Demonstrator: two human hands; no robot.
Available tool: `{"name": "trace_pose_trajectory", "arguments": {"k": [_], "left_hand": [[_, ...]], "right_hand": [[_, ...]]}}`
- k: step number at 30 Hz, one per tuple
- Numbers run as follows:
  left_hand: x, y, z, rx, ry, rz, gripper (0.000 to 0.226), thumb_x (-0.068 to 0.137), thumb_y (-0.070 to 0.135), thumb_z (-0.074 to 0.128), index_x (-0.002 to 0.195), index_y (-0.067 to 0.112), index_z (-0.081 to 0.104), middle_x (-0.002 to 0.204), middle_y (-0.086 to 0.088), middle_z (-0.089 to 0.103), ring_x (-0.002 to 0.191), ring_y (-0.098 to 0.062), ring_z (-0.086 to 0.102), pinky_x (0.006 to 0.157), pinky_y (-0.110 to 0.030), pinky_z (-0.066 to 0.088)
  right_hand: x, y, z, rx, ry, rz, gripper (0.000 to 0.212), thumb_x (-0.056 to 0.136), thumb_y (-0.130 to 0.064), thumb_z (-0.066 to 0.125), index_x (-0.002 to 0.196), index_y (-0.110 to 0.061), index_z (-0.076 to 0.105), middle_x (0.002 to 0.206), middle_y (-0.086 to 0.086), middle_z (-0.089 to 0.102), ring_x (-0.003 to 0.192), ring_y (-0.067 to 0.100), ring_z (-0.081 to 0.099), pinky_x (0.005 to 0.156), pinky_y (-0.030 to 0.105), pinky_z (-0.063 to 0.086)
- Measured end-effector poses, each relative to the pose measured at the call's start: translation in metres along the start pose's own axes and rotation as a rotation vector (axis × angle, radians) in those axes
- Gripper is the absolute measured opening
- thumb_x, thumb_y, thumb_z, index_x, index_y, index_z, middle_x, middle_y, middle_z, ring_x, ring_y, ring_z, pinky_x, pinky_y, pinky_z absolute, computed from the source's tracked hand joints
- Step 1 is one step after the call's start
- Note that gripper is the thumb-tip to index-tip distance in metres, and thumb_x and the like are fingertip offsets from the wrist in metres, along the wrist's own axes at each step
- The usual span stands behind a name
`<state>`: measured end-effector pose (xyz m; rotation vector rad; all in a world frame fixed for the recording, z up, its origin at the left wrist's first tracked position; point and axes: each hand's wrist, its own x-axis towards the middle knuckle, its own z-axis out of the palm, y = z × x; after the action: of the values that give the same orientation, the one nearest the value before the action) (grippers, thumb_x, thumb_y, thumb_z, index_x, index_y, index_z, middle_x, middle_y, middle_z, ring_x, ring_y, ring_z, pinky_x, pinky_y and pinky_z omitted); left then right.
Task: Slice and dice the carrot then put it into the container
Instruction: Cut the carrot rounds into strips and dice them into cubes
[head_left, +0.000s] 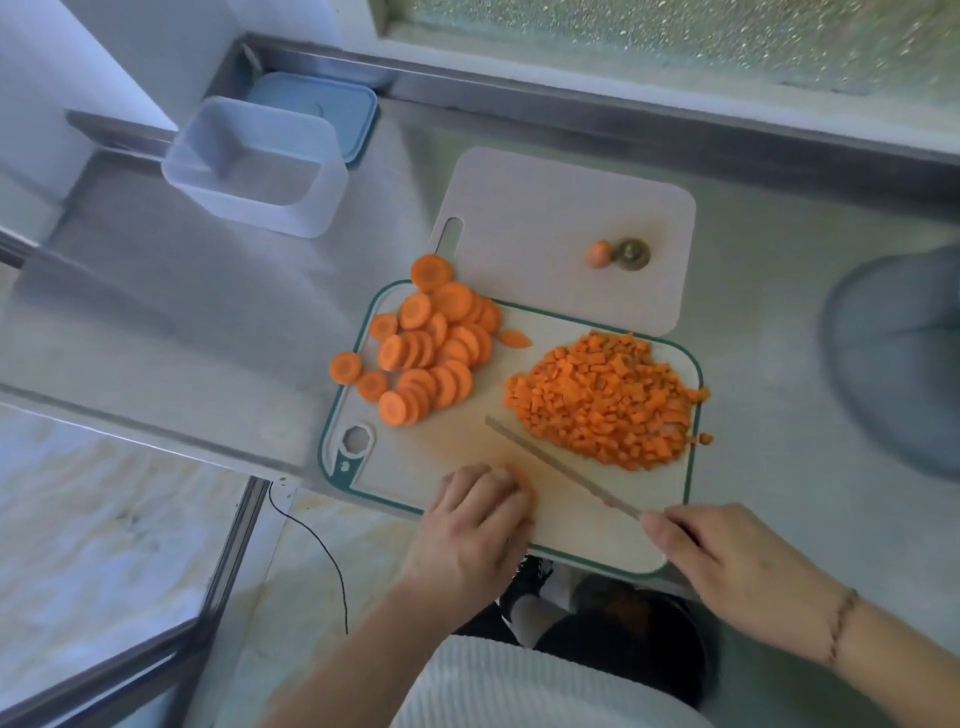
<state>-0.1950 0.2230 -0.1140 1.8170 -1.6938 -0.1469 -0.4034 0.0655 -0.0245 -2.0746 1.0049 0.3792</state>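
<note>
A pile of round carrot slices (426, 348) lies on the left of the green-rimmed cutting board (467, 441). On the board's right side sits a heap of diced carrot (605, 397). My left hand (475, 525) presses down on a few carrot slices (519, 480) at the board's near edge. My right hand (727, 566) grips the handle of a knife (561, 467), whose blade lies across the board between my left hand and the diced heap. A clear empty container (254, 166) stands at the far left of the counter.
A second white board (571, 208) lies behind, holding the carrot tip (597, 253) and the cut stem end (630, 253). A blue lid (332, 109) rests behind the container. A grey round object (898, 358) sits at the right edge. The steel counter drops off at left.
</note>
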Motion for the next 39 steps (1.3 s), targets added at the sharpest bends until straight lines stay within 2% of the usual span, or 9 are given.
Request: {"name": "trace_pose_trajectory", "arguments": {"k": [4,10,16,18,24,27,30,34,39], "left_hand": [[0.006,-0.004,0.01,-0.075,0.014,0.005,0.013,0.098,0.018,0.068,0.1,0.007,0.073,0.108,-0.006,0.067,0.1,-0.03,0.061,0.088,-0.039,0.053],[0.005,-0.005,0.01,-0.066,0.069,0.04,0.014,0.097,0.016,0.068,0.097,0.004,0.076,0.107,-0.008,0.07,0.101,-0.028,0.063,0.09,-0.034,0.052],[0.0,-0.006,0.014,-0.084,0.08,0.004,0.011,0.095,0.011,0.072,0.1,0.004,0.077,0.111,-0.008,0.071,0.102,-0.03,0.066,0.088,-0.038,0.054],[0.001,-0.006,0.014,-0.073,0.069,-0.002,0.013,0.096,0.012,0.07,0.101,0.004,0.078,0.11,-0.009,0.072,0.1,-0.03,0.066,0.089,-0.037,0.053],[0.003,-0.005,0.002,-0.076,0.027,-0.001,0.007,0.09,0.007,0.072,0.094,0.002,0.076,0.103,-0.01,0.07,0.094,-0.03,0.066,0.085,-0.038,0.054],[0.005,-0.002,0.001,-0.067,0.056,-0.005,0.004,0.089,0.005,0.073,0.089,0.002,0.076,0.097,-0.009,0.071,0.092,-0.029,0.066,0.084,-0.037,0.055],[0.006,-0.001,0.004,-0.072,0.084,-0.016,0.005,0.087,0.004,0.076,0.091,0.003,0.077,0.099,-0.007,0.072,0.096,-0.026,0.066,0.089,-0.035,0.055],[0.002,-0.002,0.005,-0.073,0.08,-0.016,0.007,0.089,0.005,0.075,0.095,0.003,0.078,0.105,-0.007,0.073,0.101,-0.027,0.068,0.09,-0.036,0.056],[0.0,-0.004,0.001,-0.051,0.076,0.009,0.008,0.093,0.009,0.074,0.089,0.002,0.075,0.098,-0.009,0.071,0.092,-0.028,0.067,0.084,-0.038,0.056]], "right_hand": [[-0.005,-0.013,0.013,-0.028,0.004,0.035,0.069,0.08,-0.081,0.016,0.057,-0.022,0.043,0.047,-0.003,0.049,0.048,0.011,0.051,0.054,0.037,0.045],[-0.012,-0.025,0.003,-0.024,-0.059,0.047,0.062,0.081,-0.072,0.018,0.056,-0.021,0.043,0.061,-0.027,0.056,0.053,0.008,0.053,0.053,0.029,0.041],[-0.012,-0.026,0.008,-0.119,-0.1,0.11,0.071,0.078,-0.074,0.001,0.062,-0.022,0.046,0.055,0.0,0.054,0.055,0.012,0.053,0.055,0.026,0.04],[-0.004,-0.027,0.011,-0.141,-0.079,0.112,0.078,0.076,-0.077,-0.008,0.062,-0.022,0.046,0.054,0.001,0.05,0.052,0.013,0.05,0.055,0.027,0.041],[-0.003,-0.024,0.011,-0.117,-0.064,0.069,0.08,0.07,-0.082,-0.004,0.06,-0.02,0.045,0.054,0.002,0.051,0.055,0.015,0.052,0.057,0.031,0.043],[-0.014,-0.021,0.007,-0.086,-0.077,0.092,0.079,0.07,-0.083,0.0,0.059,-0.021,0.047,0.063,-0.014,0.06,0.059,0.009,0.055,0.053,0.027,0.039],[-0.018,-0.026,0.009,-0.146,-0.12,0.109,0.074,0.078,-0.075,-0.004,0.063,-0.023,0.047,0.063,-0.002,0.057,0.061,0.011,0.055,0.057,0.026,0.042],[-0.004,-0.042,0.014,-0.235,-0.139,0.112,0.067,0.077,-0.07,-0.004,0.069,-0.026,0.045,0.064,-0.003,0.052,0.06,0.01,0.051,0.056,0.026,0.04],[-0.003,-0.035,0.014,-0.105,-0.059,0.069,0.069,0.079,-0.074,0.005,0.059,-0.022,0.045,0.051,0.0,0.048,0.051,0.013,0.049,0.054,0.028,0.04]]}}
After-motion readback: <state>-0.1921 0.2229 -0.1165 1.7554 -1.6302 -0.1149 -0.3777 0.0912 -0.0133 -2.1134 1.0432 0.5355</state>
